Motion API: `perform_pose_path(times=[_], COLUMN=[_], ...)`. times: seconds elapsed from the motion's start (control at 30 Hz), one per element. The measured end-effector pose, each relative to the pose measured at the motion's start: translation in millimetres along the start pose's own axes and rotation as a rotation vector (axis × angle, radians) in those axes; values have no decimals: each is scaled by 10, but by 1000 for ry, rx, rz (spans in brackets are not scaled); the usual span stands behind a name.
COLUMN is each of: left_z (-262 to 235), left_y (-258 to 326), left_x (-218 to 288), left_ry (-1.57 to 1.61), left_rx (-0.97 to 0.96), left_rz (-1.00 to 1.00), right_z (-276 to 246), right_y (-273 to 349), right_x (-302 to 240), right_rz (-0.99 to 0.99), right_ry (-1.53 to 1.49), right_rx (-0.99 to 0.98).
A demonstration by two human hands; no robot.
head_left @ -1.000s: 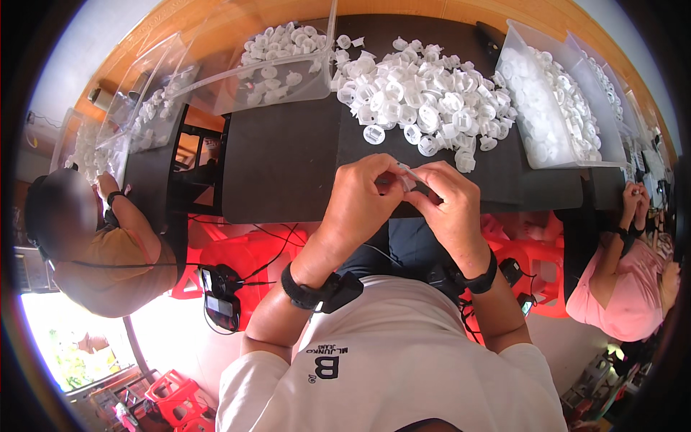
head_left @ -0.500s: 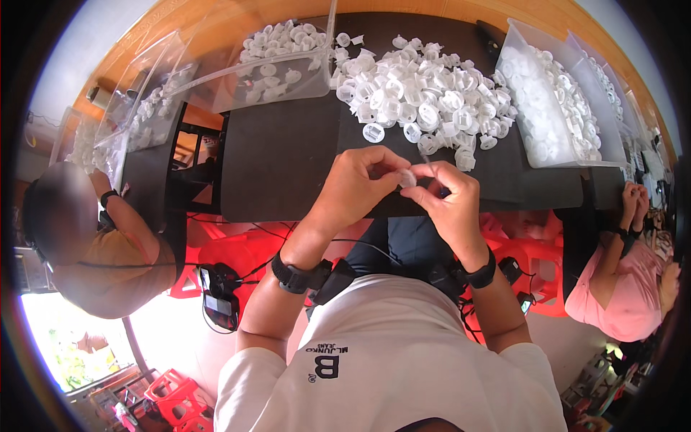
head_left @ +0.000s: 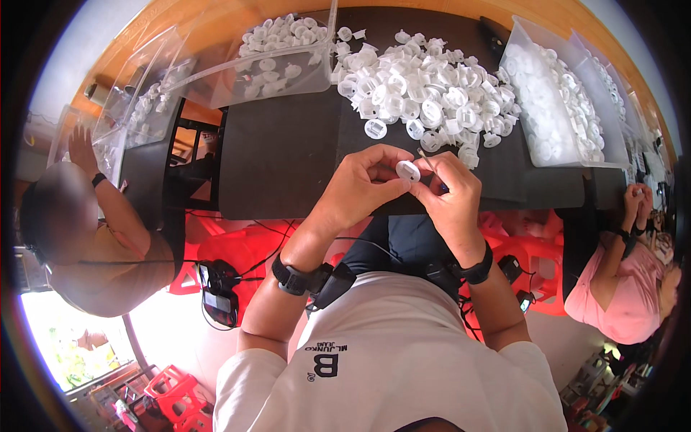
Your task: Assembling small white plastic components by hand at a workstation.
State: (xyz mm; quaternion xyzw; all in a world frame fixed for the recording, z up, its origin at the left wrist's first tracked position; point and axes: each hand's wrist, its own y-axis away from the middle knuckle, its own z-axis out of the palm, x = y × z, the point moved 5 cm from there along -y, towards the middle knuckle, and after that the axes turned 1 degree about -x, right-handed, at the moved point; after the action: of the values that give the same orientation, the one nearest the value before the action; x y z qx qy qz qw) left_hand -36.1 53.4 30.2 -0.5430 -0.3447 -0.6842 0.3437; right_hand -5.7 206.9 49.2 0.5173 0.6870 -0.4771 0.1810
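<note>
Head view: dk lettering [head_left: 325,365] on wht shirt [head_left: 425,345]. L hand [head_left: 365,181] pinched round wht part [head_left: 408,171], nr side of wht pile [head_left: 432,90]; R hand [head_left: 452,193], fingers nearly closed, gripped thin tool [head_left: 423,155], tips beside part.

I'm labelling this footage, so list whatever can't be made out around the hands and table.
All in the head view:
- Round white piece: its back, turned away and partly covered by the left hand.
- Thin tool: its middle, behind the right hand's fingers; its exact kind is unclear.
- White heap: lower pieces, buried under upper ones.
- Pink-shirted person's hands: anything held, too small to tell.
</note>
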Motion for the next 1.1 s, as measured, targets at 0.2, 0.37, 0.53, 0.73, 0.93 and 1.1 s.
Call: perform_pose_path(times=[0.2, 0.37, 0.53, 0.73, 0.93, 1.1], left_z=[-7, 8, 27, 65, 36, 34], left_y=[-25, -23, -24, -8, -16, -6], left_x=[11, 12, -10, 130, 145, 155], left_ry=[-7, 16, 5, -190, -286, -279], left_rx=[51, 76, 93, 76, 108, 120], left_rz=[-11, -20, -22, -7, -12, -3], right_z=[14, 14, 22, 11, 8, 8], right_y=[1, 0, 4, -2, -14, -20], right_x=[-21, -45, -58, -76, -150, -159], right_rz=[-67, -82, -66, -85, -129, -156], right_ry=[51, 83, 70, 98, 148, 169], right_rx=[19, 1, -8, -5, -9, -23])
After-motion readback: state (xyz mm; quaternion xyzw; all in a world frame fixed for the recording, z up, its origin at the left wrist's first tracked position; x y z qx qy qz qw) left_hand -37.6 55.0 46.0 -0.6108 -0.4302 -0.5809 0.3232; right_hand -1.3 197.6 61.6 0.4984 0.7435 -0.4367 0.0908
